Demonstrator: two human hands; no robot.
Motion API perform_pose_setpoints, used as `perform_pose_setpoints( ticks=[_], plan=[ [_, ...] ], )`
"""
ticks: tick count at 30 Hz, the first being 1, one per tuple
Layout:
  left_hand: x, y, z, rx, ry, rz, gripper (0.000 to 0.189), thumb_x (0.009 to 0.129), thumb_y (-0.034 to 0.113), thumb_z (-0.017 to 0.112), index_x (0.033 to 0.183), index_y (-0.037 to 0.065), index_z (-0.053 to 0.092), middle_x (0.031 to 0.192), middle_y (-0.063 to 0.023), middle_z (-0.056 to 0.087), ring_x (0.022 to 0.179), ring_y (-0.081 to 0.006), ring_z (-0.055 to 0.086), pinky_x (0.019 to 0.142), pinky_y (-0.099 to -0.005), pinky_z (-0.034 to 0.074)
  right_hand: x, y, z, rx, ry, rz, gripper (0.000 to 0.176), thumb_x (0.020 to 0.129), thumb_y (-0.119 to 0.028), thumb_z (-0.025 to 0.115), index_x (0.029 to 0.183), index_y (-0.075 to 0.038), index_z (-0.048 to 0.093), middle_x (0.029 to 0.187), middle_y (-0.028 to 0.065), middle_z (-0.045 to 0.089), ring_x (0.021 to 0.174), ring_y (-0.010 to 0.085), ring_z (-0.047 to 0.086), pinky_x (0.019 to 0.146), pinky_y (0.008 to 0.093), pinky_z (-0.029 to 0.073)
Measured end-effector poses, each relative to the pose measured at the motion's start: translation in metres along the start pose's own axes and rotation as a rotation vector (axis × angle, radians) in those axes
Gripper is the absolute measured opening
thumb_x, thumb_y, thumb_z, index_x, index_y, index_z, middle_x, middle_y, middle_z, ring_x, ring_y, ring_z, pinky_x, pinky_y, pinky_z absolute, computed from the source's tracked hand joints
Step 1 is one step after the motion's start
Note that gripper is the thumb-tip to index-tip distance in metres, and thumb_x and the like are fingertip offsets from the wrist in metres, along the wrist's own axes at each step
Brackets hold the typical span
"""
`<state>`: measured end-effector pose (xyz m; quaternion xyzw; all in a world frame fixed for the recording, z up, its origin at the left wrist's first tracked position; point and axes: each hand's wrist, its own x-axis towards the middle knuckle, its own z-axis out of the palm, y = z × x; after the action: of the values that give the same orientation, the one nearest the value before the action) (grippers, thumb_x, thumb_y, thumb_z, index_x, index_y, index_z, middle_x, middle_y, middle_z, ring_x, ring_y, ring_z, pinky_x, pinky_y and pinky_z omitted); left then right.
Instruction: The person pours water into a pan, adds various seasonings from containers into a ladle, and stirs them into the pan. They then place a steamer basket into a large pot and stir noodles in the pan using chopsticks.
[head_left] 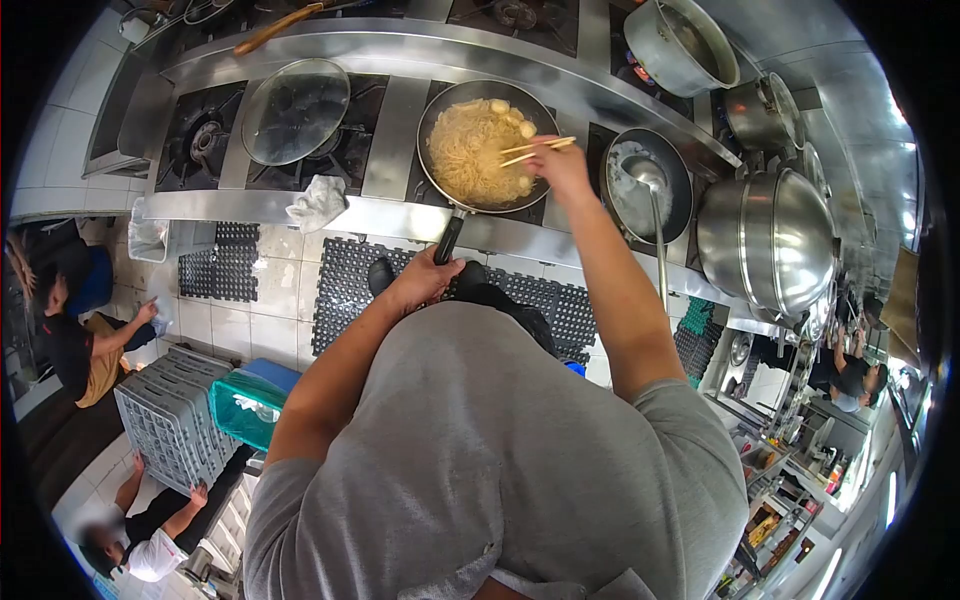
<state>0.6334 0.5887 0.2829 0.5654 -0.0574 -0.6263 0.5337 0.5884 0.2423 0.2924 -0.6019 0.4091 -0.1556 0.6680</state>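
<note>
On the stove sits a frying pan (425, 150) full of pale noodles (468, 145) with several round pale balls (499, 106) near its far and right edges. My left hand (424, 281) is closed around the pan's black handle (449, 238). Over the pan's right side, my right hand (556, 165) grips a pair of chopsticks (520, 155), their tips at the noodles. Right of that hand stands a dark wok (684, 190) with whitish liquid and a metal ladle (650, 176) resting in it.
A glass lid (296, 112) lies over a burner at left. A crumpled cloth (318, 204) rests on the stove's front edge. Large steel pots (768, 240) and a grey pot (680, 45) stand right. Behind left, one person holds grey crates (178, 415); another sits (85, 340).
</note>
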Motion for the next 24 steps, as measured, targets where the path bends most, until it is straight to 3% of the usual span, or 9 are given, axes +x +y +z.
perform_pose_setpoints(
  ticks=[5, 7, 11, 12, 13, 15, 19, 23, 24],
  plan=[
    [-0.002, 0.001, -0.002, 0.029, -0.026, -0.004, 0.024, 0.109, 0.027, 0.073, 0.104, 0.013, 0.054, 0.063, 0.0068, 0.046, 0.046, -0.0068, 0.041, 0.043, -0.0280, 0.031, -0.059, -0.026, 0.045, -0.224, -0.251, -0.102, 0.022, 0.105, -0.010, 0.067, 0.121, 0.002, 0.076, 0.097, 0.0114, 0.079, 0.080, 0.0169, 0.076, 0.074, 0.0312, 0.061],
    [-0.003, 0.002, -0.001, 0.045, -0.014, -0.006, 0.025, 0.108, 0.027, 0.074, 0.104, 0.012, 0.054, 0.063, 0.0068, 0.046, 0.046, -0.0067, 0.041, 0.043, -0.0281, 0.031, -0.065, -0.043, 0.040, -0.768, -0.153, -0.377, 0.021, 0.103, -0.015, 0.069, 0.118, -0.005, 0.080, 0.091, 0.0123, 0.081, 0.076, 0.0177, 0.075, 0.074, 0.0346, 0.060],
    [-0.003, 0.002, -0.001, 0.072, 0.010, -0.005, 0.026, 0.108, 0.027, 0.074, 0.104, 0.011, 0.054, 0.063, 0.0068, 0.046, 0.046, -0.0067, 0.040, 0.043, -0.0285, 0.030, -0.058, -0.011, 0.044, -0.567, 0.086, -0.456, 0.021, 0.102, -0.020, 0.070, 0.115, -0.010, 0.083, 0.085, 0.0160, 0.079, 0.075, 0.0248, 0.075, 0.073, 0.0368, 0.058],
    [-0.002, 0.001, -0.001, 0.072, 0.010, -0.006, 0.026, 0.108, 0.027, 0.074, 0.104, 0.011, 0.054, 0.063, 0.0068, 0.046, 0.046, -0.0067, 0.040, 0.043, -0.0285, 0.030, -0.080, -0.027, 0.053, -0.730, -0.089, -0.340, 0.020, 0.101, -0.018, 0.069, 0.114, -0.009, 0.083, 0.089, 0.0161, 0.079, 0.077, 0.0246, 0.076, 0.074, 0.0373, 0.058],
    [-0.002, 0.000, -0.001, 0.068, 0.003, -0.003, 0.026, 0.108, 0.027, 0.074, 0.104, 0.011, 0.054, 0.063, 0.0068, 0.046, 0.046, -0.0066, 0.040, 0.043, -0.0286, 0.030, -0.086, -0.015, 0.060, -0.639, -0.180, -0.566, 0.019, 0.103, -0.016, 0.066, 0.110, -0.011, 0.082, 0.091, 0.0182, 0.079, 0.077, 0.0320, 0.078, 0.071, 0.0438, 0.059],
    [-0.002, 0.001, -0.002, 0.067, -0.006, 0.000, 0.026, 0.108, 0.027, 0.075, 0.104, 0.011, 0.054, 0.063, 0.0068, 0.046, 0.046, -0.0065, 0.040, 0.043, -0.0287, 0.029, -0.076, -0.017, 0.053, -0.630, -0.209, -0.563, 0.019, 0.102, -0.018, 0.069, 0.111, -0.009, 0.083, 0.089, 0.0170, 0.079, 0.073, 0.0264, 0.076, 0.069, 0.0372, 0.058],
    [-0.004, 0.002, 0.002, 0.040, -0.009, 0.012, 0.026, 0.108, 0.027, 0.075, 0.103, 0.012, 0.054, 0.063, 0.0068, 0.045, 0.046, -0.0057, 0.039, 0.043, -0.0280, 0.029, -0.037, -0.026, 0.039, -0.708, 0.111, -0.589, 0.020, 0.102, -0.015, 0.066, 0.112, -0.008, 0.082, 0.092, 0.0195, 0.079, 0.077, 0.0343, 0.077, 0.072, 0.0420, 0.060],
    [0.000, -0.004, 0.001, 0.032, -0.014, -0.004, 0.027, 0.107, 0.029, 0.076, 0.102, 0.013, 0.054, 0.066, 0.0075, 0.046, 0.048, -0.0051, 0.039, 0.044, -0.0267, 0.029, -0.066, -0.020, 0.066, -0.693, -0.319, -0.744, 0.020, 0.100, -0.014, 0.067, 0.114, -0.009, 0.080, 0.102, 0.0178, 0.080, 0.092, 0.0375, 0.079, 0.084, 0.0439, 0.060],
    [0.000, -0.001, 0.001, 0.050, -0.008, -0.013, 0.028, 0.107, 0.030, 0.076, 0.102, 0.013, 0.055, 0.068, 0.0077, 0.046, 0.049, -0.0049, 0.039, 0.045, -0.0267, 0.030, -0.059, -0.020, 0.065, -0.681, -0.269, -0.781, 0.020, 0.100, -0.015, 0.067, 0.114, -0.010, 0.081, 0.101, 0.0177, 0.080, 0.091, 0.0373, 0.079, 0.083, 0.0439, 0.061]
  ],
)
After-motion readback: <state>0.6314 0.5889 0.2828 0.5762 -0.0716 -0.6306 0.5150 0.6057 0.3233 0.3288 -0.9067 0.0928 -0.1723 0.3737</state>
